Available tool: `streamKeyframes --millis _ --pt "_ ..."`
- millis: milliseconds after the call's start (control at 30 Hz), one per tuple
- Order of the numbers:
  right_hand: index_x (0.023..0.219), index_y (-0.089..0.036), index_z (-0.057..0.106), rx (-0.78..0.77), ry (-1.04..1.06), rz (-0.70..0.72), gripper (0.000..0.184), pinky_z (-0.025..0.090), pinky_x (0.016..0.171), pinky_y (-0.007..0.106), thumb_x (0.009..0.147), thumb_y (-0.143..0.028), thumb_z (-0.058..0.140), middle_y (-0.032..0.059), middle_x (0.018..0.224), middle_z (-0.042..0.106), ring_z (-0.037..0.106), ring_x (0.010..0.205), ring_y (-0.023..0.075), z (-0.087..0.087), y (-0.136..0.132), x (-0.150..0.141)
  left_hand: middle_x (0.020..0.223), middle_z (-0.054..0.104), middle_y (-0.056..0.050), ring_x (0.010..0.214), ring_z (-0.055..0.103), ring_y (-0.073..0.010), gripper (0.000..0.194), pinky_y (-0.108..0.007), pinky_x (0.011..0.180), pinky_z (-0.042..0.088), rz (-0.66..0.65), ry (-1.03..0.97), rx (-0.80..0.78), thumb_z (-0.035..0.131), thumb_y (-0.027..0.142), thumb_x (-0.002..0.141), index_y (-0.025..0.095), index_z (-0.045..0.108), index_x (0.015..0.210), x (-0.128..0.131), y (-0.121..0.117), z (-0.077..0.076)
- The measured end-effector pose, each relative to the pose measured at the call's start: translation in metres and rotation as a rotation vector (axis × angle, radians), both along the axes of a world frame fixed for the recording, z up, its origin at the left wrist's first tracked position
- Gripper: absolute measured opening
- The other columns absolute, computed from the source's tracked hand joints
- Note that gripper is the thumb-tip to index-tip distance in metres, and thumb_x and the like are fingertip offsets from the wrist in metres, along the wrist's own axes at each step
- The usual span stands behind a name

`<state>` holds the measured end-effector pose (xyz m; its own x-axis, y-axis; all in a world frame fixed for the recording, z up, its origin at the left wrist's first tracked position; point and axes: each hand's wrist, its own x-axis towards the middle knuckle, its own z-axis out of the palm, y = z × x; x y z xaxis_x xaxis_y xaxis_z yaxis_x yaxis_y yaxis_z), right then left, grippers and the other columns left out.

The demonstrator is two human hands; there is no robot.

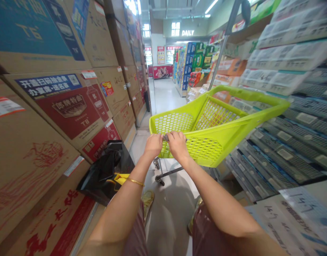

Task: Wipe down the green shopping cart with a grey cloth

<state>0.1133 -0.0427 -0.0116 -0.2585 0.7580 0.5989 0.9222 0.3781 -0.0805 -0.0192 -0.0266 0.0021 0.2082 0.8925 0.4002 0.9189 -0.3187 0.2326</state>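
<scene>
A lime-green shopping cart stands sideways before me, with perforated basket walls and a loop handle at right. My left hand is closed at its near rim, knuckles up. Right beside it, my right hand is closed too, its fingers curled over the same stretch of rim. Between the two hands shows a small grey, mottled thing, cloth-like, pinched in the fingers. Most of it is hidden, so I cannot tell its kind. The cart's basket shows no goods inside. A gold bangle circles my left wrist.
Stacked cardboard cartons wall the left side. A black bag sits on the floor against them. On the right rise piles of packaged goods and grey packs. The tiled aisle runs toward shelves ahead. Cart casters stand near my feet.
</scene>
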Motion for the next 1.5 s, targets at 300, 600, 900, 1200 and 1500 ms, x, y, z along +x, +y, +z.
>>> streamKeyframes --millis 300,600,900,1200,1500 --pt "0.104 -0.022 0.062 0.002 -0.024 -0.032 0.027 0.030 0.077 0.036 0.089 -0.018 0.040 0.0090 0.105 0.059 0.038 0.091 0.0236 0.013 0.000 0.049 0.075 0.061 -0.006 0.076 0.055 -0.0191 0.037 -0.033 0.075 0.039 -0.135 -0.119 0.070 0.028 0.032 0.095 0.019 0.051 0.069 -0.011 0.004 -0.012" --pt "0.111 -0.017 0.059 0.009 0.097 -0.054 0.029 0.032 0.081 0.034 0.089 -0.020 0.041 0.0093 0.109 0.057 0.040 0.094 0.0231 0.002 -0.001 0.030 0.075 0.061 -0.005 0.076 0.052 -0.0183 0.037 -0.032 0.075 0.036 -0.144 -0.121 0.126 0.028 0.031 0.095 0.019 0.051 0.070 -0.009 0.010 -0.019" --pt "0.122 -0.022 0.055 0.013 0.030 0.123 0.038 0.033 0.084 0.037 0.089 -0.017 0.038 0.0084 0.118 0.057 0.040 0.098 0.0230 -0.008 -0.002 0.006 0.078 0.061 -0.005 0.079 0.054 -0.0183 0.037 -0.033 0.078 0.037 -0.257 -0.141 0.099 0.025 0.033 0.096 0.019 0.053 0.075 -0.024 0.006 -0.018" --pt "0.110 -0.020 0.060 0.162 0.206 -0.022 0.032 0.036 0.090 0.038 0.085 -0.018 0.040 0.0112 0.108 0.051 0.042 0.102 0.0230 -0.024 0.007 0.014 0.080 0.061 -0.005 0.081 0.053 -0.0192 0.036 -0.034 0.079 0.037 -0.295 -0.168 0.062 0.026 0.033 0.095 0.018 0.055 0.079 -0.024 0.007 -0.021" --pt "0.103 -0.021 0.064 0.088 -0.030 0.137 0.031 0.034 0.085 0.039 0.086 -0.016 0.038 0.0113 0.105 0.056 0.043 0.098 0.0228 -0.074 0.015 -0.008 0.076 0.058 -0.005 0.080 0.051 -0.0193 0.032 -0.034 0.078 0.037 -0.284 -0.224 0.034 0.029 0.028 0.094 0.019 0.052 0.073 -0.025 0.013 -0.022"
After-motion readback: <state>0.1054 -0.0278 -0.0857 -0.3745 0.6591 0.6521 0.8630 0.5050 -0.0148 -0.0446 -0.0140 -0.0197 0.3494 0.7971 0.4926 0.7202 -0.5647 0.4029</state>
